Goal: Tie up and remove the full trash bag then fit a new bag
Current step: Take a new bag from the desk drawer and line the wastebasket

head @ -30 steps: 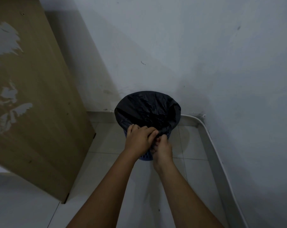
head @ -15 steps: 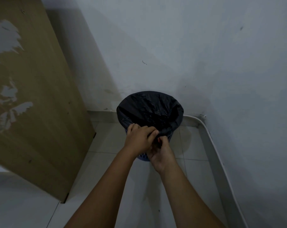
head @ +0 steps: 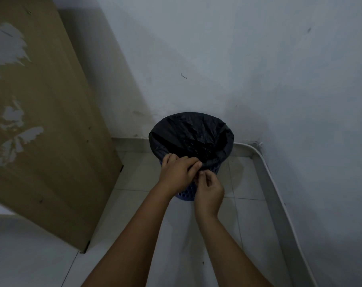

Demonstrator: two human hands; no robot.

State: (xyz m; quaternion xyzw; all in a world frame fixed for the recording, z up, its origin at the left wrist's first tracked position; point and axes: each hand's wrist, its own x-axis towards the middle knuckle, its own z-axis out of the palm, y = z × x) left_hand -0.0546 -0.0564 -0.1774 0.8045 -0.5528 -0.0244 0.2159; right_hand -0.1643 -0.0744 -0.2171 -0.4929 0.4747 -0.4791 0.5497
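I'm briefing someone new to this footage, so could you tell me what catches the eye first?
The black trash bag lining a blue perforated bin stands in the corner where the pale walls meet. Both hands, left hand and right hand, work at its near rim. A worn wooden panel leans at left.

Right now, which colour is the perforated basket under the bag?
Blue, seen in the head view: the trash basket below the black bag.
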